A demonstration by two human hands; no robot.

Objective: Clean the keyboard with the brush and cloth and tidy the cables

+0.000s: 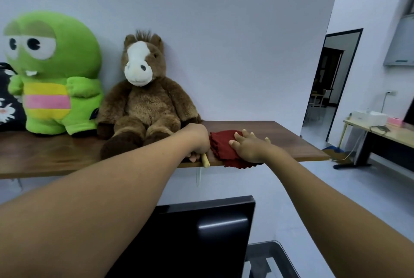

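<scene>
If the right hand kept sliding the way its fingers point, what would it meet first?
The right hand lies flat on the red cloth, fingers aimed up-left. Beyond the cloth, probably bare shelf, then the wall; depth is unclear.

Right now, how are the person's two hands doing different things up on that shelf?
The left hand is curled shut around a pale wooden handle, probably the brush; the right hand lies open and flat. The left hand sits beside the brown plush horse; the right hand rests on the red cloth, further from the toys. The handle pokes past the shelf edge, as does the cloth's corner. Both reach up to the same wooden shelf.
</scene>
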